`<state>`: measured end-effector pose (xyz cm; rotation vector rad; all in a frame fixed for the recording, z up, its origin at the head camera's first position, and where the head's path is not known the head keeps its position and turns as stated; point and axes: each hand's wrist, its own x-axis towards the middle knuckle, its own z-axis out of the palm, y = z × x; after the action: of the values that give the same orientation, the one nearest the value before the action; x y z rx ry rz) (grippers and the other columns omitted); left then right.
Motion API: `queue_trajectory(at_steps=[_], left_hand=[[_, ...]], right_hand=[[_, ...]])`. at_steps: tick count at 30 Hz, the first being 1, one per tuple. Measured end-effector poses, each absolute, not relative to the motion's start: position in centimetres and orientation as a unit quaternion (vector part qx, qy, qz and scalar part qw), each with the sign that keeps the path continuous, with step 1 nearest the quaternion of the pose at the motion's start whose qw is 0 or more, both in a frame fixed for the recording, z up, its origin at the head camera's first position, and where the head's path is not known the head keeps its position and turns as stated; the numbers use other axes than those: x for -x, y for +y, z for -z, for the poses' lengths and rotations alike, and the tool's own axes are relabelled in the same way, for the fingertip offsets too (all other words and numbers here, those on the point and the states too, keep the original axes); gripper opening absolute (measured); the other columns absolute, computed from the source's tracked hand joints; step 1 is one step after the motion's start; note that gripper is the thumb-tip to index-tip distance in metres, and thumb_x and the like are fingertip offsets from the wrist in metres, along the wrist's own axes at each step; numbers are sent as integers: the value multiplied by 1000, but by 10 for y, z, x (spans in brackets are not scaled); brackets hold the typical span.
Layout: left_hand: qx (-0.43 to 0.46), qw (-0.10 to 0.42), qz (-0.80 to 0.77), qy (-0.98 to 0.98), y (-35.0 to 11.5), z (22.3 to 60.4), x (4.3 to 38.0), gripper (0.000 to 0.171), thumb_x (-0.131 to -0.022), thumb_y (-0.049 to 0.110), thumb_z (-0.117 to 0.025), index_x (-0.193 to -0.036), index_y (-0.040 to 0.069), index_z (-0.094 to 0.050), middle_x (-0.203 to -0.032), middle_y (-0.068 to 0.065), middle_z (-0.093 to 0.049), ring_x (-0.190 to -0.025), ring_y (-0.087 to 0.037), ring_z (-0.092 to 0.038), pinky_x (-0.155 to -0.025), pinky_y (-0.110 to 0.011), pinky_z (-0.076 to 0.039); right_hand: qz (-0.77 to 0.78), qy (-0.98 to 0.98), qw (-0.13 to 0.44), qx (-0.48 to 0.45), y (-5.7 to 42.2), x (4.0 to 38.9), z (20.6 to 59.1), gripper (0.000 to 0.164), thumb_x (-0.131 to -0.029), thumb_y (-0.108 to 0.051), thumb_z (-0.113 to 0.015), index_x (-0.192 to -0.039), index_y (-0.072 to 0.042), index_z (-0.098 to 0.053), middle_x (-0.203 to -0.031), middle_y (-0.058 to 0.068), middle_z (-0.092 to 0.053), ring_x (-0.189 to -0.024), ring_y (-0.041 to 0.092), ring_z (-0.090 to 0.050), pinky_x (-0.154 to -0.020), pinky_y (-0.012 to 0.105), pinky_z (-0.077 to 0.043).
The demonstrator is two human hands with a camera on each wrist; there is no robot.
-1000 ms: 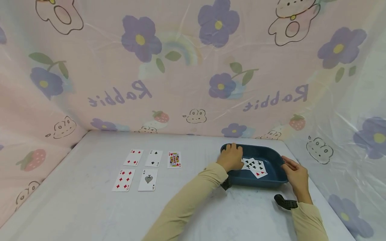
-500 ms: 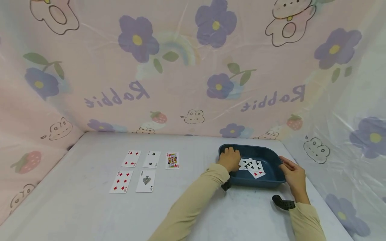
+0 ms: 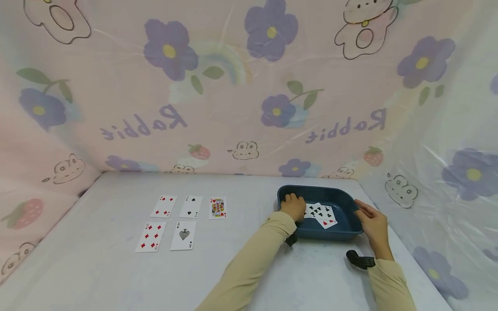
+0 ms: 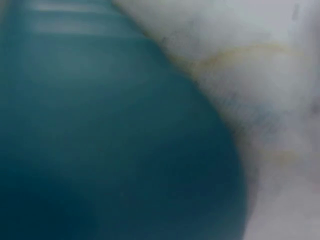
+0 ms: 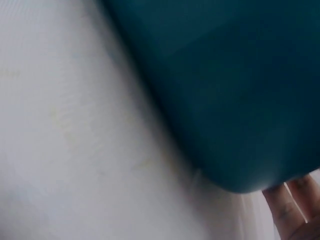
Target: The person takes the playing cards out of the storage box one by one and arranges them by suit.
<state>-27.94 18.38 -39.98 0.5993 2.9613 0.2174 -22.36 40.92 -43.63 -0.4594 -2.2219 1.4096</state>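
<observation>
In the head view, a dark blue tray (image 3: 338, 236) stands at the right of the table with several playing cards (image 3: 320, 212) inside. A clubs card lies over a hearts card there. My left hand (image 3: 294, 208) reaches into the tray's left end with bent fingers, at the left side of these cards. Its fingertips are hidden, so I cannot tell whether it pinches a card. My right hand (image 3: 373, 226) grips the tray's right end, thumb at the rim. In the right wrist view, fingers (image 5: 285, 210) show at the tray's blue wall (image 5: 235, 125).
Face up on the left of the white table (image 3: 109, 216) lie the four of diamonds (image 3: 164, 206), two of spades (image 3: 191, 207), king of hearts (image 3: 218, 208), six of diamonds (image 3: 150, 237) and ace of spades (image 3: 183, 235). A patterned curtain (image 3: 218, 108) encloses the back and sides.
The head view has swung slightly right, so everything appears shifted left. My left hand has sunk a little lower into the tray. My right hand keeps its grip at the tray's right end.
</observation>
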Motion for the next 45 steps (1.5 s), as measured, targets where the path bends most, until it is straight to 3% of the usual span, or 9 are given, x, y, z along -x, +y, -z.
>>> queue_trajectory(at_steps=[8,20,29,33,38,45], left_hand=[[-192,78,-81,975,184,401,284,39,-94,26,-63,-129,15,-54,-127,-10,-45,-118,-25,-40,-95,-39,-41],[-198,92,-89,972,184,401,283,45,-90,25,-68,-131,15,-51,-129,-12,-45,-120,-26,-38,-96,-40,-40],[-198,88,-84,973,184,400,283,22,-88,24,-72,-108,18,-65,-120,-8,-45,-110,-24,-40,-91,-37,-40],[-201,82,-94,972,182,399,282,27,-86,24,-73,-110,17,-62,-120,-5,-44,-113,-23,-39,-93,-38,-39],[-215,65,-94,970,180,397,279,33,-87,19,-72,-117,18,-58,-122,-3,-46,-116,-21,-38,-95,-37,-38],[-237,23,-87,967,179,397,277,18,-97,18,-60,-115,20,-57,-118,-1,-51,-112,-18,-41,-94,-36,-37]], right_hand=[[-519,-805,236,164,409,225,437,39,-92,-8,-61,-130,-1,-60,-105,-12,-66,-91,-8,-57,-73,9,-44],[-518,-804,236,173,408,224,438,39,-92,-8,-61,-131,0,-59,-110,-6,-67,-91,-7,-57,-73,9,-43],[-505,-811,237,177,407,224,438,39,-92,-8,-60,-130,-2,-60,-119,5,-65,-93,-7,-56,-74,9,-42],[-504,-813,235,173,407,224,438,39,-93,-8,-60,-131,-1,-60,-120,8,-64,-93,-6,-57,-73,8,-43],[-512,-805,243,173,407,224,438,38,-92,-7,-61,-129,-1,-61,-113,0,-67,-92,-7,-58,-73,8,-43],[-519,-803,240,169,409,224,439,39,-92,-9,-62,-130,0,-60,-105,-12,-66,-90,-9,-57,-73,8,-43]])
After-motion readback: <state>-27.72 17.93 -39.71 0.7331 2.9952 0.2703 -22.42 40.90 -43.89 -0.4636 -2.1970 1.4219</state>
